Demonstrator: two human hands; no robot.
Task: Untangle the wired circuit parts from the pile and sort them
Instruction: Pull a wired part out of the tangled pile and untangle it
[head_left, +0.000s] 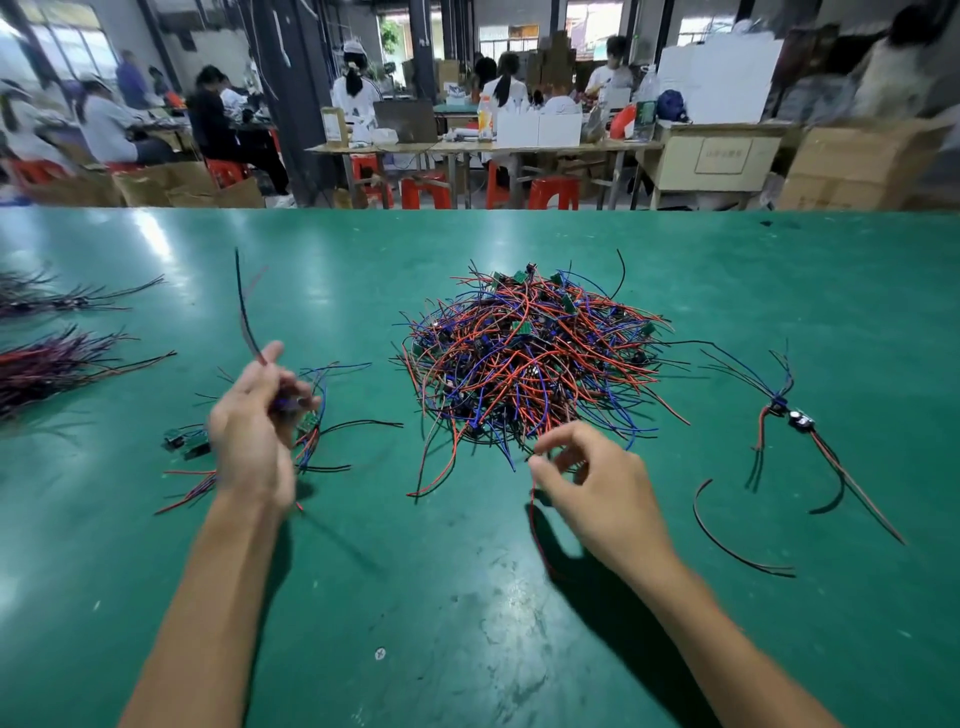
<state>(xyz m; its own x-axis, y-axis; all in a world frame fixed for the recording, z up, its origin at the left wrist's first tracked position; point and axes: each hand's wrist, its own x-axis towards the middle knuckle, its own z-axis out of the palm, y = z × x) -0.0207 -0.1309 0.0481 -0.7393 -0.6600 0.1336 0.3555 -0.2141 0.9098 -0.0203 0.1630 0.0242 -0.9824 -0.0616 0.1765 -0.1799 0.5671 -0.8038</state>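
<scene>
Pile (535, 364) of tangled red, blue and black wired circuit parts sits centre frame on the green table (467, 597), small green boards poking out near its top. My right hand (597, 499) hangs just below the pile's lower edge, fingers loosely curled; thumb and forefinger pinch a thin red-black wire (535, 525) that drops down along the wrist toward the table. Fingertips (543, 447) nearly touch the pile's bottom strands.

My left hand (254, 431) is left of centre, well apart from the pile, fingers curled around a wired part (283, 402); its dark lead whips up toward the upper left, blurred. Under and beside that hand lies a small sorted group (311, 431) with green boards and blue, red, black leads.

Far left edge: two bundles of dark wires (47, 364), laid roughly parallel. Right of the pile, a separate cluster (784, 408) with a black component, leads splayed out. One loose curved wire (727, 545) lies lower right.
</scene>
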